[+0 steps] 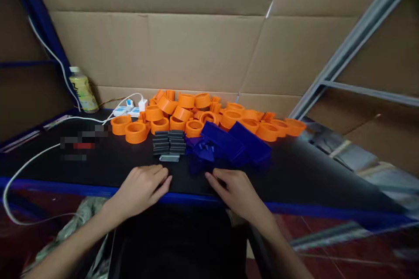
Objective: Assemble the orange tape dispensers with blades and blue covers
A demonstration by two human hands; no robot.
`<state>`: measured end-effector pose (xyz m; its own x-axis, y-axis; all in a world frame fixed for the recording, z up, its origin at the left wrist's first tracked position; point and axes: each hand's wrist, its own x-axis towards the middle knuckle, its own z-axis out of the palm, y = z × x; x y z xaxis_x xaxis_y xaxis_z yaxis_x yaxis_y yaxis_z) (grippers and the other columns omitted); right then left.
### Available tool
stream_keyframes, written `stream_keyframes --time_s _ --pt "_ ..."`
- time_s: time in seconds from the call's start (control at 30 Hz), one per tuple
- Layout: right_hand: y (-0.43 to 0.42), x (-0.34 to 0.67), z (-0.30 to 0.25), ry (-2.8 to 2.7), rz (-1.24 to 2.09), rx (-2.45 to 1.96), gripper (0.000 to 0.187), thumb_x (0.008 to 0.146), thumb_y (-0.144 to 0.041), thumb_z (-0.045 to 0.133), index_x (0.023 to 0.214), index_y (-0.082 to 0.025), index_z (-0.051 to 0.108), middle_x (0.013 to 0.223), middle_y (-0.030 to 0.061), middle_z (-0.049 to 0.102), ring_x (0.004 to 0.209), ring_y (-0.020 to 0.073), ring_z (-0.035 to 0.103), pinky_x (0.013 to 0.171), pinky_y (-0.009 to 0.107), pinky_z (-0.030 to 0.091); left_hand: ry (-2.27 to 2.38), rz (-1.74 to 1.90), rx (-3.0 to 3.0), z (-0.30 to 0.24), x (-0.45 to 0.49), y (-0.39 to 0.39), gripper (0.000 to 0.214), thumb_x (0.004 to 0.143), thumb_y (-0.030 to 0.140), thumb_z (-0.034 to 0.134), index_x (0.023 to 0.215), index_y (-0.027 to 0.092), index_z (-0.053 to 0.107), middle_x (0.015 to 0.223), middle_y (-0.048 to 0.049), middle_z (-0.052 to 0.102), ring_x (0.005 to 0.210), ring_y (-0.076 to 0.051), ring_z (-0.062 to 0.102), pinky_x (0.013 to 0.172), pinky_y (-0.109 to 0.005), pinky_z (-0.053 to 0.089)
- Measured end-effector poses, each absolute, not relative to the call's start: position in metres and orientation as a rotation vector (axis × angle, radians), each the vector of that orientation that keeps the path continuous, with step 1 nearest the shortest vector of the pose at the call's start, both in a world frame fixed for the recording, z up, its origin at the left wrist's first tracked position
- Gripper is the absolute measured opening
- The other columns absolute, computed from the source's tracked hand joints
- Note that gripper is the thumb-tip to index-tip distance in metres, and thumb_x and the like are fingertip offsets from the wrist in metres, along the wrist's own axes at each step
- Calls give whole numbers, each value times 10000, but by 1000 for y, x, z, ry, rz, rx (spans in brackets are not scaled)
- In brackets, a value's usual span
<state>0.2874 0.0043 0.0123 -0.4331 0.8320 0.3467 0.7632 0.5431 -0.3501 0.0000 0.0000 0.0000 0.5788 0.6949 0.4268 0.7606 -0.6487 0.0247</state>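
Observation:
My left hand [144,187] rests palm down on the black table top [98,165] near its blue front edge, fingers loosely stretched and holding nothing. My right hand [234,189] lies beside it, fingers extended toward a heap of small dark blue plastic parts [204,152], empty as well. Just beyond my left hand stand stacks of dark grey staple blocks [169,141], with one silvery strip [169,158] lying in front. Two dark blue flat pieces [238,141] lean behind the blue heap. A big pile of orange plastic rings [203,115] fills the back of the table.
A drink bottle [83,89] stands at the back left by a white power strip [126,110] with cables [22,165] running across the table's left side. Cardboard sheets [183,43] wall off the back. A grey metal shelf frame [347,48] rises on the right.

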Motion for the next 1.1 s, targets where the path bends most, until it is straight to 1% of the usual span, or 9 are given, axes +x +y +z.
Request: stream_keyframes --time_s 0.13,0.37,1.1 --pt "5 291 11 -2297 180 -1257 444 1040 -431 445 668 -190 421 601 -41 458 545 90 445 595 258 275 -1240 -589 -2648 0 4 0 244 1028 300 437 795 231 461 717 12 570 660 -187 573 622 -332 354" --pt "4 290 12 -2289 168 -1233 457 1038 -421 448 647 -190 391 577 -43 436 517 86 417 575 254 273 -1234 -631 -2668 -1 2 0 269 1037 311 416 783 229 449 703 13 553 646 -180 561 615 -328 343" --pt "4 292 11 -2301 136 -1245 446 1036 -413 443 650 -191 413 597 -28 477 542 95 446 575 241 286 -1253 -674 -2705 -2 1 1 271 1035 314 424 780 228 461 712 12 566 648 -174 562 618 -325 351"
